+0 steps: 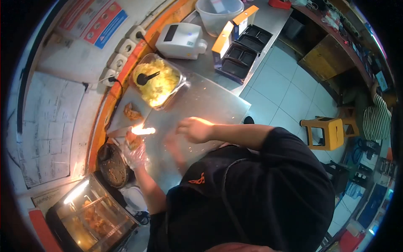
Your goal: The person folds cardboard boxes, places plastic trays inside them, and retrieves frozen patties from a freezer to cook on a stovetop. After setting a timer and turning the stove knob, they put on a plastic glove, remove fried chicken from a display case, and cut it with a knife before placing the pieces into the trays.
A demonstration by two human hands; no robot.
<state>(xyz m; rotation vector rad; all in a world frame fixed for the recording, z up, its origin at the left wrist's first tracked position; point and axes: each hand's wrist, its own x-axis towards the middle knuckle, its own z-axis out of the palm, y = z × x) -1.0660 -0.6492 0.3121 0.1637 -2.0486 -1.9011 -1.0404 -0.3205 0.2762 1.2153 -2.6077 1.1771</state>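
My left hand wears a clear plastic glove and holds a brown fried piece over the steel counter, just beside a dark round pan of brown crumbs. A bright glare sits just above that piece. My right hand is bare and hovers over the counter with its fingers loosely curled and nothing in it. Another fried piece lies on a grey board by the wall.
A clear tray of yellow food with a black scoop stands behind. Farther back are a white label printer, black compartment trays and a plastic tub. A glass warmer is near left. A yellow stool and a striped-shirted person are on the right.
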